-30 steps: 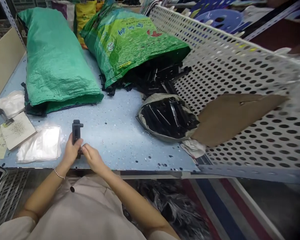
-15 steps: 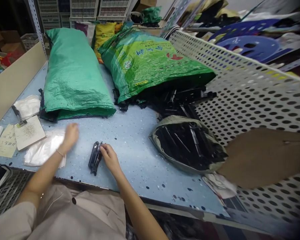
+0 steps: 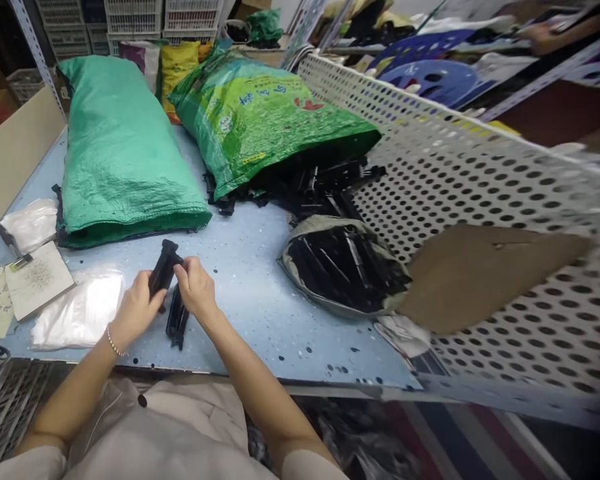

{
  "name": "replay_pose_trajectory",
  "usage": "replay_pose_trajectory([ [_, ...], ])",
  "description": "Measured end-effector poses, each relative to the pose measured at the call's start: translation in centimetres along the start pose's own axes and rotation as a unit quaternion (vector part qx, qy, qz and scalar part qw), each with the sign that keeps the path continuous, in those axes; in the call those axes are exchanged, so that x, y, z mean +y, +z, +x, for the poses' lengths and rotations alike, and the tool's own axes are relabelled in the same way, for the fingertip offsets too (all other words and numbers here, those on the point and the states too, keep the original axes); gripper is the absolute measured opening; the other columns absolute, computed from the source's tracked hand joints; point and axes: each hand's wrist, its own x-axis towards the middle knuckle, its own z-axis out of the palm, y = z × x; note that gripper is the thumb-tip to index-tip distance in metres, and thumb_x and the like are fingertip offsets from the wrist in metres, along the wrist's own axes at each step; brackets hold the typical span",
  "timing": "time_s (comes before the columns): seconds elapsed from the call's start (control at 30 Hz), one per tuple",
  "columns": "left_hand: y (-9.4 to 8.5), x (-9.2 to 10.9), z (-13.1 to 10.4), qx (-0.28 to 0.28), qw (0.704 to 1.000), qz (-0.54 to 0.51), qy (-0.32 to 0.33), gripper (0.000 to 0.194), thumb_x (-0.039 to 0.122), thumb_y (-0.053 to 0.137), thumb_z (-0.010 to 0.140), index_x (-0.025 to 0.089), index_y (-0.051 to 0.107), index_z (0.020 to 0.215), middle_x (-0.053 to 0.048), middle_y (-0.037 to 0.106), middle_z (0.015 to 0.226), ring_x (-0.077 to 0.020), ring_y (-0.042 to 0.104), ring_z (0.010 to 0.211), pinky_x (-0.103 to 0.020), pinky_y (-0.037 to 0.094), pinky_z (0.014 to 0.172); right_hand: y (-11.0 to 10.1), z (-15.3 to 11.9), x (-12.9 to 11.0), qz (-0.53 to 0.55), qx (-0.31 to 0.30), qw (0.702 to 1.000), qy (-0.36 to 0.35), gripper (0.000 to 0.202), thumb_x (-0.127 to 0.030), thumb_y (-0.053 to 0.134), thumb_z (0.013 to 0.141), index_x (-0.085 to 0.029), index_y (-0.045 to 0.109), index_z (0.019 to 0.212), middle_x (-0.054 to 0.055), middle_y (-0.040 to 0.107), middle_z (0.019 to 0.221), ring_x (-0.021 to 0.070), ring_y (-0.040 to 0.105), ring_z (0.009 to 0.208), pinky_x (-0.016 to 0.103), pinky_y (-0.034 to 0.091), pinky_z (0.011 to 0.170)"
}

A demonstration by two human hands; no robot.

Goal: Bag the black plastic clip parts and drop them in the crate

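Observation:
My left hand (image 3: 137, 307) is closed around a long black plastic piece (image 3: 164, 265), raised a little above the blue table. On its other side, the fingers of my right hand (image 3: 196, 288) pinch the same piece near its upper end. Just below my hands a second black plastic piece (image 3: 178, 321) lies on the tabletop. Left of my left hand is a stack of clear plastic bags (image 3: 83, 310). Farther right, an open grey-green sack (image 3: 293, 280) is full of similar black pieces.
A stuffed green sack (image 3: 125, 147) and a printed green bag (image 3: 280, 120) spilling black parts stand at the back. A perforated white panel (image 3: 520, 207) borders the right, with brown cloth (image 3: 480, 280) against it. A white square block (image 3: 39, 280) lies left.
My left hand has come right and down to join my right hand. One black piece is now lifted off the table between them. The view has shifted slightly right.

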Motion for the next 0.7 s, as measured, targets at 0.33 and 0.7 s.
replay_pose_trajectory([
  [0.33,2.2,-0.1,-1.7,-0.057,0.934,-0.334,-0.115,0.071,0.051,0.049,0.095,0.029,0.019,0.156,-0.004,0.021,0.166,-0.0222,0.019,0.154,-0.036,0.022,0.123,0.7,-1.9,0.4,0.173,-0.142,0.972,0.072,0.052,-0.062,0.021,0.1,-0.024,0.048,0.079,-0.001,0.051,0.066,0.0154,0.048,0.06,0.028,0.039,0.06],
  [0.7,4.0,-2.8,-3.1,-0.056,0.983,-0.128,-0.117,0.046,0.051,0.052,0.091,0.019,0.059,0.124,-0.01,0.071,0.089,-0.0311,0.068,0.09,-0.043,0.048,0.088,1.3,-5.2,1.8,-0.062,-0.149,0.976,-0.146,0.044,-0.044,0.028,0.104,-0.022,0.058,0.082,0.006,0.062,0.074,0.0181,0.055,0.069,0.03,0.039,0.066],
])
